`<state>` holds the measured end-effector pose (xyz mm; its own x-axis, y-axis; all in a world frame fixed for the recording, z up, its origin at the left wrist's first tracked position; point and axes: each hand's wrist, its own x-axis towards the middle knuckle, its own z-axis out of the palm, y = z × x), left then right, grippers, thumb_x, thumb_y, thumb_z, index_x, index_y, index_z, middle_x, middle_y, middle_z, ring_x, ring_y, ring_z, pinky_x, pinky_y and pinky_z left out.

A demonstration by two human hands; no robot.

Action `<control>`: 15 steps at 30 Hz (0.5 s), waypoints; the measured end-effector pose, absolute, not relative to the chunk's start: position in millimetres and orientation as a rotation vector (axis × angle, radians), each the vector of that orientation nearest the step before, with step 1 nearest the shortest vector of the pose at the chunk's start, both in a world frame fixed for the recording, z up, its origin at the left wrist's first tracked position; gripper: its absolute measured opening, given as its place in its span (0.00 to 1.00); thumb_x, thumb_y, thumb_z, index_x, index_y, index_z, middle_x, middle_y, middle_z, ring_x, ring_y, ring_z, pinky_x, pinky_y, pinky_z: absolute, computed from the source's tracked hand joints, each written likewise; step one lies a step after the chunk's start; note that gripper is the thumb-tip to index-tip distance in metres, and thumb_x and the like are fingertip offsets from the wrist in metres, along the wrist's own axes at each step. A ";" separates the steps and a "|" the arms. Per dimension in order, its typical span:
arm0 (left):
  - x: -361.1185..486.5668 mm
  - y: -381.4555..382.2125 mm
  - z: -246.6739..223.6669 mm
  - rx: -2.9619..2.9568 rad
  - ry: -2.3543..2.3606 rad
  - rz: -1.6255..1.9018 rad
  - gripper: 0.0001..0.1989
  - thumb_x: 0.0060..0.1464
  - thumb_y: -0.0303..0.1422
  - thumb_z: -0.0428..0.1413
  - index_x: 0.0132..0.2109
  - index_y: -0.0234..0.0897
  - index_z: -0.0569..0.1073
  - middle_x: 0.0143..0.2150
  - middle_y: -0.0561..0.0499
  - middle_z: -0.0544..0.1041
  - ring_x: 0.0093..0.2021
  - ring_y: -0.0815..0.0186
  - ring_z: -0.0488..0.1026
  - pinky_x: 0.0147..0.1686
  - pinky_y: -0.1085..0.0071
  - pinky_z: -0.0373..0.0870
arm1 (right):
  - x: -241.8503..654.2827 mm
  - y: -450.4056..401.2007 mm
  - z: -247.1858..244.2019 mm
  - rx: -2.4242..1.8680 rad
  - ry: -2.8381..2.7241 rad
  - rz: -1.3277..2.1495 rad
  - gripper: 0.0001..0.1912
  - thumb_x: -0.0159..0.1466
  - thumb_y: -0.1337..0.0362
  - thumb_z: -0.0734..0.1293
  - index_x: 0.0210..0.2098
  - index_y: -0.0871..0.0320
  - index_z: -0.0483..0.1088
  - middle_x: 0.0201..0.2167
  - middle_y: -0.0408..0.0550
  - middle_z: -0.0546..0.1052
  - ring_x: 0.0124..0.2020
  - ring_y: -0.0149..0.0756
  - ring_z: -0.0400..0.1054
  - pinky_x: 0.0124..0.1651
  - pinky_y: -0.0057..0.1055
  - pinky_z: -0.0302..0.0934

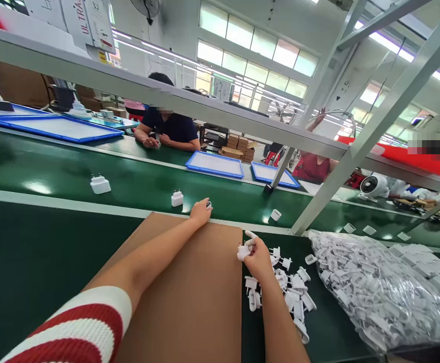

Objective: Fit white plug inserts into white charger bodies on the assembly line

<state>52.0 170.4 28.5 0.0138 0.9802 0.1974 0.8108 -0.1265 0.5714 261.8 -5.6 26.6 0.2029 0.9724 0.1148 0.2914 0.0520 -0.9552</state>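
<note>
My left hand (pixel 200 213) reaches to the near edge of the green conveyor belt, its fingers closed round a small white charger housing (pixel 209 205) that is mostly hidden. Over the right edge of a brown cardboard sheet (pixel 189 287), my right hand (pixel 260 261) pinches a white plug piece (pixel 244 252) with pins. One finger of that hand wears a white cover. Below and beside the right hand lies a loose pile of similar white plug pieces (pixel 298 283). A white charger with its pins up (pixel 177 198) stands on the belt, left of my left hand.
Another charger (pixel 101 184) stands farther left on the belt (pixel 140 186); a white housing (pixel 275 215) lies to the right. A clear bag of white parts (pixel 378 287) fills the right side. A metal frame post (pixel 359 136) slants overhead. A person (pixel 170 128) sits across the belt near blue-rimmed trays (pixel 215 164).
</note>
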 end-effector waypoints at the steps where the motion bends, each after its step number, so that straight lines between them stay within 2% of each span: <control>1: 49.5 161.4 29.8 2.044 1.769 0.795 0.28 0.60 0.31 0.51 0.67 0.31 0.64 0.57 0.39 0.76 0.59 0.51 0.70 0.58 0.59 0.67 | 258.5 -6.1 30.6 -1.395 -1.165 0.913 0.31 0.42 0.70 0.74 0.47 0.57 0.74 0.37 0.45 0.74 0.33 0.37 0.72 0.35 0.32 0.67; 4: 40.3 119.6 27.5 2.166 1.496 0.743 0.31 0.58 0.35 0.53 0.68 0.41 0.63 0.56 0.49 0.78 0.58 0.57 0.71 0.58 0.65 0.69 | 250.2 -9.9 44.6 -1.223 -0.874 1.164 0.27 0.36 0.67 0.80 0.36 0.56 0.72 0.34 0.44 0.77 0.38 0.40 0.75 0.37 0.33 0.68; 8: 27.5 46.3 17.1 2.259 1.134 0.729 0.29 0.57 0.36 0.52 0.66 0.42 0.66 0.55 0.47 0.78 0.56 0.55 0.73 0.57 0.61 0.70 | 244.9 -16.0 56.0 -1.005 -0.703 1.440 0.26 0.34 0.66 0.83 0.28 0.56 0.69 0.32 0.43 0.78 0.42 0.41 0.76 0.47 0.39 0.70; 11: 21.7 5.5 9.0 2.159 1.075 0.716 0.30 0.58 0.37 0.54 0.67 0.43 0.64 0.56 0.47 0.77 0.55 0.56 0.74 0.57 0.61 0.71 | 239.3 -18.6 56.3 -0.981 -0.666 1.511 0.26 0.35 0.66 0.84 0.30 0.56 0.71 0.32 0.42 0.79 0.42 0.40 0.76 0.49 0.40 0.70; 13: 18.4 -7.7 3.9 2.041 1.104 0.759 0.36 0.54 0.40 0.60 0.68 0.42 0.61 0.58 0.46 0.75 0.56 0.55 0.74 0.57 0.60 0.71 | 232.8 -19.8 53.7 -1.012 -0.697 1.494 0.27 0.36 0.65 0.83 0.34 0.55 0.74 0.33 0.42 0.80 0.39 0.38 0.76 0.48 0.38 0.70; 15: 15.0 -11.5 -0.2 1.962 1.130 0.837 0.35 0.49 0.42 0.65 0.63 0.41 0.66 0.56 0.45 0.75 0.55 0.55 0.74 0.56 0.60 0.72 | 224.7 -20.8 49.6 -1.085 -0.778 1.446 0.27 0.39 0.62 0.83 0.38 0.55 0.76 0.33 0.44 0.80 0.36 0.37 0.76 0.46 0.37 0.70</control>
<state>15.0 -11.5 -0.2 0.4070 0.8953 0.1812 0.4341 -0.3641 0.8240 224.7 -20.8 49.6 0.0344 0.9798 -0.1972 -0.3752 -0.1702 -0.9112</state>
